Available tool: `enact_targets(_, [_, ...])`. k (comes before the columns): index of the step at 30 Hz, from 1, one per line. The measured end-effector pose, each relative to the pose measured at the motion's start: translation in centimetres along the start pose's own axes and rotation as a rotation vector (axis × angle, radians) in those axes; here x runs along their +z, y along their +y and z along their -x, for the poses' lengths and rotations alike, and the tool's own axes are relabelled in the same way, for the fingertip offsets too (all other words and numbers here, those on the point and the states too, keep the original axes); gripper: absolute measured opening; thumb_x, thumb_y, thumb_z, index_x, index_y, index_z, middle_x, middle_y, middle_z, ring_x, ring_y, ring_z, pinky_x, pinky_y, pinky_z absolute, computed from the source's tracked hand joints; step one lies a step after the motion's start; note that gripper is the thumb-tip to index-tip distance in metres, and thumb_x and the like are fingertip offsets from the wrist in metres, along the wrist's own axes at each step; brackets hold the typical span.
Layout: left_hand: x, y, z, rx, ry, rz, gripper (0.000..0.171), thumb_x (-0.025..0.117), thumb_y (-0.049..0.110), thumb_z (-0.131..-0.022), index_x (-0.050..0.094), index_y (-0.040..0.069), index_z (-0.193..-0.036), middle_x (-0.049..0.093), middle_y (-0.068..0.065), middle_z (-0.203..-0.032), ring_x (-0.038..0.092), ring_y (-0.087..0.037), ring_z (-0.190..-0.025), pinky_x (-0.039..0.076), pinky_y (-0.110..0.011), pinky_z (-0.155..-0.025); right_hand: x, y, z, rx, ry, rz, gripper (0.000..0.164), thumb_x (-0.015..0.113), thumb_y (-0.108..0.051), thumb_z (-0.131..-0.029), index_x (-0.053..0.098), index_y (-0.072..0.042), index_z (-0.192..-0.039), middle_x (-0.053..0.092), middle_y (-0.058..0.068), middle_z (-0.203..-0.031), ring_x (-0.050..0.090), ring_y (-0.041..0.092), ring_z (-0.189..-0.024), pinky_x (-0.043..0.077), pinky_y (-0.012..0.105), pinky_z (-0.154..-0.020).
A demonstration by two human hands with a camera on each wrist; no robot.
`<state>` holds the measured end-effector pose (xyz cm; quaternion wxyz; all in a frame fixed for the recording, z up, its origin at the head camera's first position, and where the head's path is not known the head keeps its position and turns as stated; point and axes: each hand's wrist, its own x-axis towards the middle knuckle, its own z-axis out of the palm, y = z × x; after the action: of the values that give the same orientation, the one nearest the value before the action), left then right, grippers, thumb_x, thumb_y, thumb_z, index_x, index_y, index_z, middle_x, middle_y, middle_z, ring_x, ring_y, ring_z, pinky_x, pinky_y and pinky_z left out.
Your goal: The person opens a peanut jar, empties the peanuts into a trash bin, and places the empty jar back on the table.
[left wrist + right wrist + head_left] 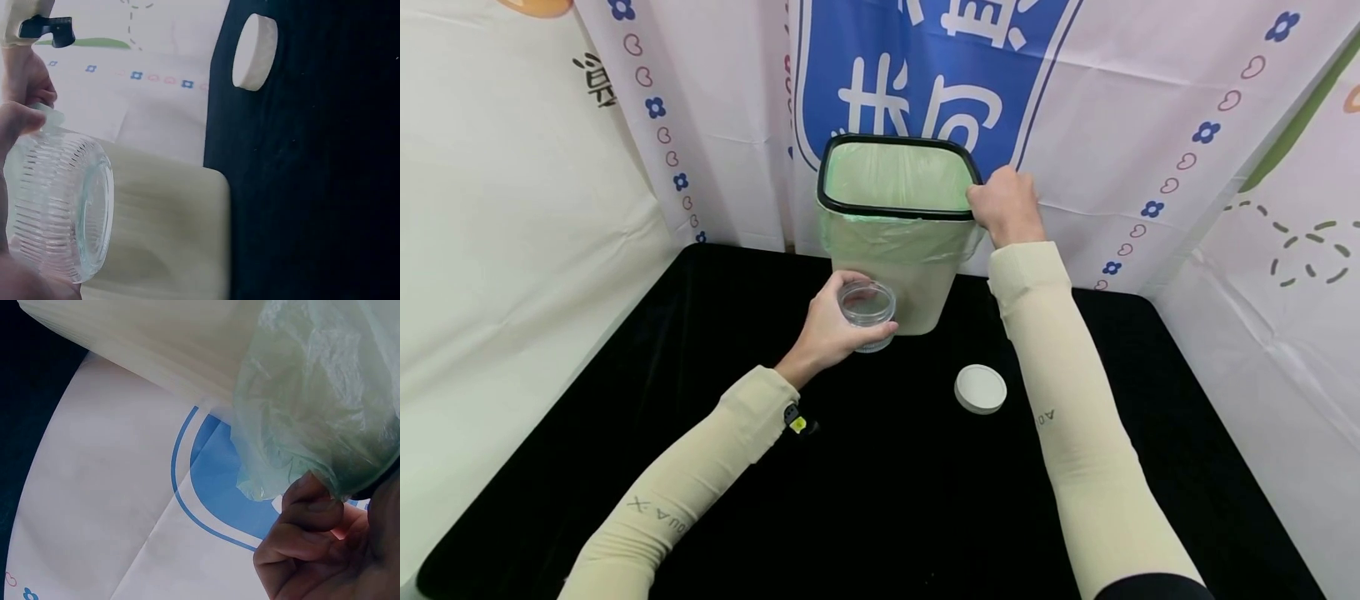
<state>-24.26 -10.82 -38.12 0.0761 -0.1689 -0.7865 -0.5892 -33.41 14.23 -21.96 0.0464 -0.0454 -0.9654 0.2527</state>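
My left hand [829,327] holds a clear ribbed jar [868,305], its thumb and fingers curled round the side. In the head view the jar has no lid on and appears in front of the bin's lower wall. My right hand [1009,207] grips the black rim [898,212] of a beige trash bin [917,296] at its right corner. A thin green bag [312,394] lines the bin and hangs over its outside. In the right wrist view the curled fingers [306,531] are beside the bag's edge. A white round lid [981,388] lies on the table, right of the jar.
A black cloth covers the table [865,500]. Behind the bin hangs a white curtain [737,108] with a blue printed panel [917,50]. White fabric walls stand on the left and right. A small black and yellow device [796,418] sits on the left cuff.
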Motion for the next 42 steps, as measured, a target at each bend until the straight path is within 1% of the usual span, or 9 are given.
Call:
enact_targets(8, [0.6, -1.7, 0.6, -0.038, 0.006, -0.011, 0.070, 0.094, 0.028, -0.080, 0.052, 0.011, -0.133, 0.064, -0.009, -0.134, 0.066, -0.030, -0.127, 0.056, -0.048, -0.108, 0.1, -0.2, 0.0, 0.002, -0.011, -0.001, 0.031, 0.043, -0.024, -0.102, 0.043, -0.014, -0.073, 0.048, 0.011, -0.082, 0.050, 0.028, -0.072, 0.042, 0.033, -0.058])
enact_targets(14, [0.8, -2.4, 0.8, -0.051, 0.011, -0.014, 0.070, 0.094, 0.022, -0.080, 0.051, 0.008, -0.133, 0.062, -0.012, -0.135, 0.066, -0.032, -0.127, 0.054, -0.047, -0.112, 0.3, -0.2, -0.1, 0.002, -0.006, -0.012, 0.031, 0.043, -0.023, -0.101, 0.043, -0.014, -0.072, 0.044, 0.008, -0.075, 0.046, 0.025, -0.064, 0.040, 0.032, -0.054])
enact_targets(21, [1.1, -3.2, 1.0, -0.100, -0.006, 0.036, 0.067, 0.091, 0.016, -0.083, 0.050, 0.006, -0.134, 0.061, -0.016, -0.137, 0.065, -0.035, -0.131, 0.052, -0.051, -0.113, 0.2, 0.0, -0.2, 0.002, -0.010, -0.016, 0.031, 0.043, -0.024, -0.102, 0.043, -0.013, -0.073, 0.044, 0.008, -0.077, 0.048, 0.026, -0.069, 0.041, 0.033, -0.057])
enact_targets(25, [1.2, -3.5, 1.2, -0.135, -0.020, 0.051, 0.069, 0.091, 0.018, -0.084, 0.049, 0.005, -0.137, 0.061, -0.017, -0.140, 0.063, -0.037, -0.133, 0.051, -0.054, -0.114, 0.2, 0.0, -0.2, 0.001, -0.008, -0.020, 0.031, 0.044, -0.023, -0.102, 0.042, -0.013, -0.072, 0.042, 0.007, -0.074, 0.047, 0.026, -0.068, 0.040, 0.032, -0.056])
enact_targets(28, [1.3, -3.8, 1.3, -0.146, -0.031, 0.058, 0.072, 0.091, 0.018, -0.084, 0.048, 0.004, -0.140, 0.060, -0.019, -0.143, 0.061, -0.040, -0.135, 0.050, -0.056, -0.115, 0.3, 0.0, -0.2, -0.003, -0.006, -0.022, 0.031, 0.044, -0.022, -0.101, 0.042, -0.013, -0.071, 0.041, 0.007, -0.073, 0.046, 0.026, -0.067, 0.040, 0.032, -0.055])
enact_targets(31, [1.4, -4.1, 1.4, -0.143, -0.032, 0.050, 0.072, 0.090, 0.017, -0.084, 0.048, 0.004, -0.141, 0.059, -0.020, -0.143, 0.061, -0.042, -0.135, 0.049, -0.057, -0.115, 0.3, 0.0, -0.2, -0.004, -0.006, -0.023, 0.031, 0.044, -0.022, -0.101, 0.042, -0.013, -0.071, 0.041, 0.007, -0.073, 0.047, 0.026, -0.068, 0.040, 0.032, -0.056])
enact_targets(36, [1.5, -4.5, 1.4, -0.144, -0.029, 0.007, 0.068, 0.090, 0.019, -0.084, 0.049, 0.007, -0.137, 0.061, -0.016, -0.139, 0.063, -0.037, -0.132, 0.051, -0.053, -0.114, 0.2, 0.0, -0.2, -0.003, -0.005, -0.022, 0.031, 0.044, -0.022, -0.101, 0.042, -0.013, -0.071, 0.041, 0.007, -0.073, 0.047, 0.026, -0.069, 0.040, 0.032, -0.057])
enact_targets(38, [1.5, -4.7, 1.4, -0.148, -0.034, 0.005, 0.067, 0.090, 0.020, -0.085, 0.049, 0.007, -0.136, 0.061, -0.015, -0.139, 0.063, -0.036, -0.132, 0.051, -0.053, -0.114, 0.2, 0.0, -0.2, -0.004, -0.003, -0.021, 0.032, 0.044, -0.023, -0.101, 0.042, -0.013, -0.071, 0.041, 0.007, -0.074, 0.047, 0.027, -0.069, 0.040, 0.033, -0.058])
enact_targets(42, [1.7, -5.1, 1.4, -0.172, -0.066, 0.051, 0.066, 0.089, 0.024, -0.086, 0.048, 0.007, -0.136, 0.058, -0.015, -0.140, 0.062, -0.035, -0.135, 0.051, -0.052, -0.115, 0.1, 0.1, -0.1, 0.001, 0.001, -0.008, 0.032, 0.043, -0.024, -0.102, 0.044, -0.013, -0.072, 0.046, 0.010, -0.079, 0.051, 0.028, -0.074, 0.043, 0.033, -0.061])
